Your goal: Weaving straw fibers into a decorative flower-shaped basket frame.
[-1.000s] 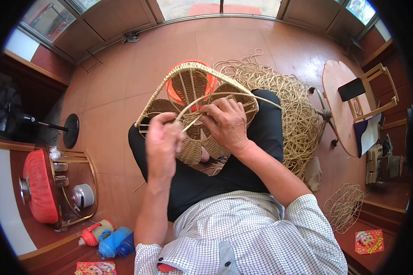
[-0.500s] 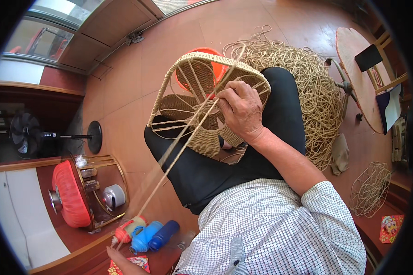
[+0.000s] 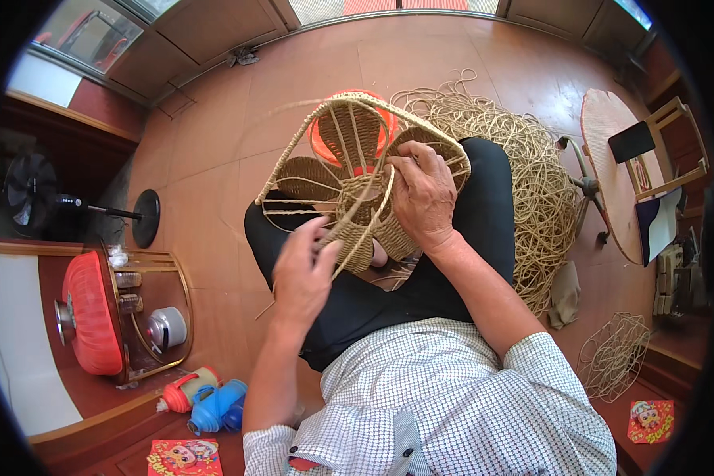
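- Two bare hands are working over the lap of one person, who is wearing a checked shirt point(image 3: 452, 397) and dark trousers point(image 3: 492, 206).
- One woven piece point(image 3: 345, 136) is resting over the two knees, just beyond the left hand and beside the right hand. It is showing five leaf shapes inside one bent rim.
- The right hand point(image 3: 424, 190) is pinching one straw-colored strand point(image 3: 366, 230) between its thumb and bent fingers, close to the right side of the woven piece.
- The left hand point(image 3: 303, 274) is hanging low and nearer the body, with its fingers half bent and its thumb standing apart. It is looking blurry, so I cannot tell if it is holding the strand.
- The strand is running down from the right hand toward the left hand.
- One orange tub point(image 3: 316, 141) is peeking out behind the woven piece, beyond both hands.
- One big pile of cord point(image 3: 531, 190) is lying to the right of the right hand. One small loose bundle point(image 3: 613, 357) is lying farther right and nearer the body.
- One gray cloth point(image 3: 565, 293) is lying between the pile and the bundle.
- Three bottles, one red point(image 3: 181, 390), one blue point(image 3: 218, 404) and one dark blue point(image 3: 235, 414), are lying to the left of the left hand, nearer the body.
- One fan point(image 3: 28, 182) and one red cover point(image 3: 91, 313) are sitting far left of the left hand.
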